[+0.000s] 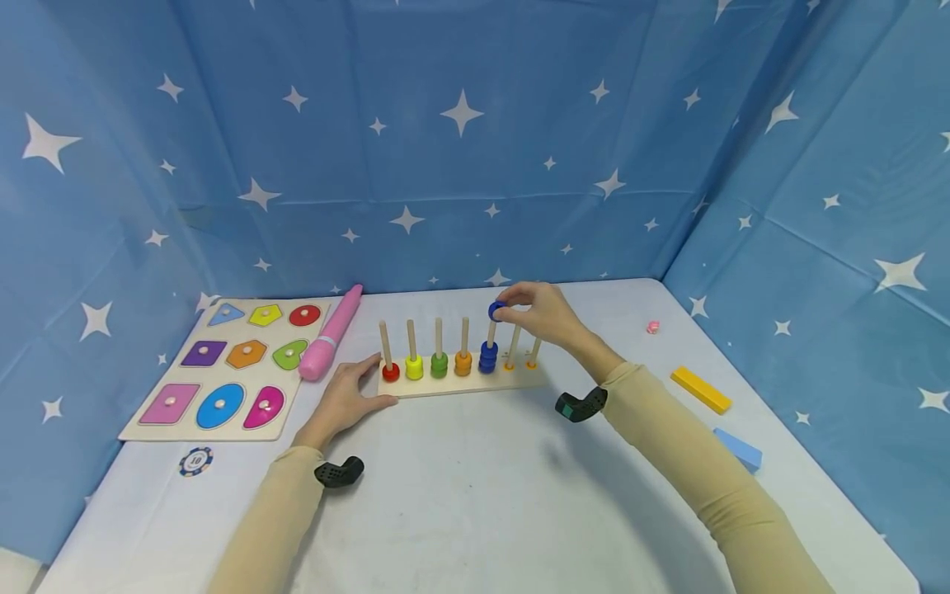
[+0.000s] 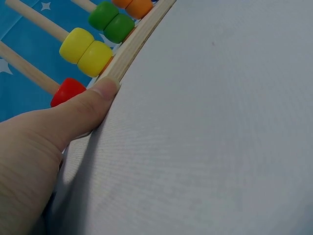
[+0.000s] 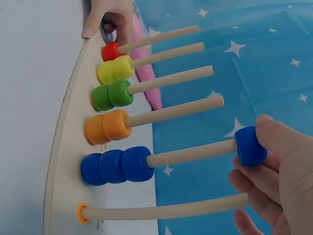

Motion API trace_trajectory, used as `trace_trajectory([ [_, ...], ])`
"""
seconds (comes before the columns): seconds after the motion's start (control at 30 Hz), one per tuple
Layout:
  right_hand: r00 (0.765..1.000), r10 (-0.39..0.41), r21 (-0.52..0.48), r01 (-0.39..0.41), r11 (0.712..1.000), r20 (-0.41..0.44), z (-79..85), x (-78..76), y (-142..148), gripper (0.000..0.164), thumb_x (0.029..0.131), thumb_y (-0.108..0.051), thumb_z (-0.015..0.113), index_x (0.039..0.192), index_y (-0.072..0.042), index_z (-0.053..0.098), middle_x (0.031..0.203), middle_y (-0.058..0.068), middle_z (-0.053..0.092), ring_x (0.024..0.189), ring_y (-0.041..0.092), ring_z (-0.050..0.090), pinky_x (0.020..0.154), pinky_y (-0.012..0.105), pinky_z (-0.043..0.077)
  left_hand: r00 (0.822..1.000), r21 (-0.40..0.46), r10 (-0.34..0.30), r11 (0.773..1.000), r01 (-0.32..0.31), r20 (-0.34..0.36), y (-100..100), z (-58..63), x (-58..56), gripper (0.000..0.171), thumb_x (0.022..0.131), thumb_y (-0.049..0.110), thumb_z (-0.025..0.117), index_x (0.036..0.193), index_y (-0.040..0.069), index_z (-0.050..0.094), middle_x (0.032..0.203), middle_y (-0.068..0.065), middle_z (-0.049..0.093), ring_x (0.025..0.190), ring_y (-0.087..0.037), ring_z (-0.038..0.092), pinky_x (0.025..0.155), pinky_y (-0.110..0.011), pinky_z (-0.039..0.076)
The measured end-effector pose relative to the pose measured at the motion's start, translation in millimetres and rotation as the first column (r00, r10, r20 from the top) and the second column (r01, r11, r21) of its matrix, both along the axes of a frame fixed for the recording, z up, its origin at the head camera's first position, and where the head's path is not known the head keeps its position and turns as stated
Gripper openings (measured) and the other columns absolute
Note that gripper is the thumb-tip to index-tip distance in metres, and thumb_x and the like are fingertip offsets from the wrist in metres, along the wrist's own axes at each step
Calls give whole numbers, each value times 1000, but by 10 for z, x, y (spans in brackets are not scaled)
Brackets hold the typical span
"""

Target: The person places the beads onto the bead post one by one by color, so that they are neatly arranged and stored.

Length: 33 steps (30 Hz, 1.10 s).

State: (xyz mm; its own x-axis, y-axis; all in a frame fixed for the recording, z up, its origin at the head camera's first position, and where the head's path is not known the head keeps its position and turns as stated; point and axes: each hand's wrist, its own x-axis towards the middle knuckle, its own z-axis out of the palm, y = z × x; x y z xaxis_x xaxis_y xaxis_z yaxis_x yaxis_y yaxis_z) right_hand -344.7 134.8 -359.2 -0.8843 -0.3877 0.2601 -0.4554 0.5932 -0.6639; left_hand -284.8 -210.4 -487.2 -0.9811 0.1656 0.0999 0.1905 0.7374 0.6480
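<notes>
A wooden bead-stacking board [image 1: 467, 386] with several upright pegs stands near the back of the table. My left hand [image 1: 345, 400] grips its left end, the thumb [image 2: 95, 100] along the front edge and the other fingers behind. At the tip of the fifth peg, my right hand [image 1: 545, 315] pinches a blue bead [image 3: 251, 146] between thumb and fingers. Three blue beads [image 3: 117, 165] sit at the foot of that peg. To the left are one red bead [image 3: 111, 51], then two yellow [image 3: 115, 69], two green [image 3: 112, 95] and two orange beads [image 3: 108, 127]. The two rightmost pegs carry no beads.
A shape puzzle board [image 1: 215, 371] and a pink bat-like toy [image 1: 331, 334] lie at the left, with a poker chip [image 1: 196, 462] in front. On the right are a yellow block [image 1: 701, 390], a blue block [image 1: 738, 450] and a tiny pink object [image 1: 653, 327].
</notes>
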Motion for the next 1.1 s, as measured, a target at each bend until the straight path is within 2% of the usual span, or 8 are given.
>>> trace_trajectory([
  [0.3,998,34,46,-31,998,-54,17,16,-10,27,84,-26,72,105,-9,68,98,3,69,101,24,61,91,48,47,1000,4,4,1000,-4,14,26,25,28,90,74,40,79,146,8,35,133,-20,44,124,-35,39,105,-51,33],
  [0.5,989,95,63,-88,994,-115,10,16,-3,24,86,-23,69,106,-8,68,103,4,69,100,20,61,91,40,48,1000,8,1,1000,-1,12,27,18,12,92,73,42,79,146,9,35,133,-19,44,124,-34,39,104,-50,34],
  [0.63,985,104,50,-98,994,-137,10,11,12,24,89,-22,66,109,-8,67,106,5,67,100,19,61,90,38,49,1000,7,0,1000,0,11,20,12,-2,92,73,43,79,146,9,35,134,-18,44,125,-34,38,105,-50,33],
  [0.87,993,11,-40,-15,999,-116,-45,19,188,25,91,-23,64,111,-9,66,107,5,67,98,19,63,85,37,52,1000,12,-5,1000,4,18,-24,3,15,92,73,43,79,146,8,35,135,-19,44,125,-34,38,105,-51,33],
  [1.1,987,-106,-152,88,985,-118,-198,61,589,31,91,-26,64,115,-7,64,111,7,65,101,20,62,88,34,51,1000,17,-5,1000,5,6,-63,-19,0,92,74,43,79,146,9,35,137,-18,44,125,-33,38,105,-50,33],
])
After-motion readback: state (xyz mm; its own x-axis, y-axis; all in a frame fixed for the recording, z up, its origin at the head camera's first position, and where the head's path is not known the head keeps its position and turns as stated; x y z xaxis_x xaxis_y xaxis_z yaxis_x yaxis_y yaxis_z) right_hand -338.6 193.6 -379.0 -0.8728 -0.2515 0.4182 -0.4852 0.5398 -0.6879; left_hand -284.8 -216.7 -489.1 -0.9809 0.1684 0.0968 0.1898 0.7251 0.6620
